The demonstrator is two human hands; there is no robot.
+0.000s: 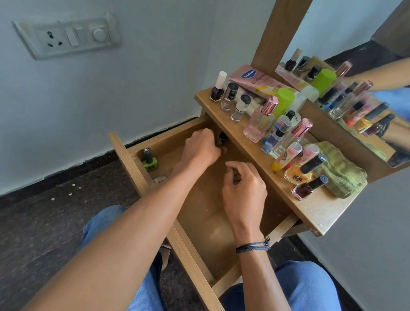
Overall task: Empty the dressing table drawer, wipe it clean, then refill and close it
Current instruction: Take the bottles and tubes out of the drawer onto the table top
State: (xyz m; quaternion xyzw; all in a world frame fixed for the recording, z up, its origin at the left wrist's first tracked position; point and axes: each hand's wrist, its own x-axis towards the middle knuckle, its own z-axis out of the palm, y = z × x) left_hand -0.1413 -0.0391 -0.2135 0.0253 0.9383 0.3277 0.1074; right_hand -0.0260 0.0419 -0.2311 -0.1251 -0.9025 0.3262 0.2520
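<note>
Your knees: blue jeans fill the lower edge, with the pulled-out drawer between them.
Your left hand: reaches to the far end of the drawer, under the lip of the worktop; the grip is curled at a dark bottle standing there, fingers touching it, but you cannot tell whether it is clamped on the bottle.
Your right hand: hovers over the middle of the drawer, fingers bent inward and loosely together, nothing visible in that grip; a dark cord bracelet sits on the wrist.
Drawer: open, its floor mostly bare; a green nail polish bottle with a black cap stands in the far left corner, well apart from both hands, and a small pale item lies just beside it, too small to identify.
Dark bottle relative to your grip: right at the left fingertips, on their right side, partly in shadow under the worktop.
Worktop: crowded with nail polish bottles, clear perfume bottles with pink caps, a pink Vaseline tube and a lime-capped container.
Cloth: a folded green cloth lies on the worktop behind the nearer bottles, against the mirror.
</note>
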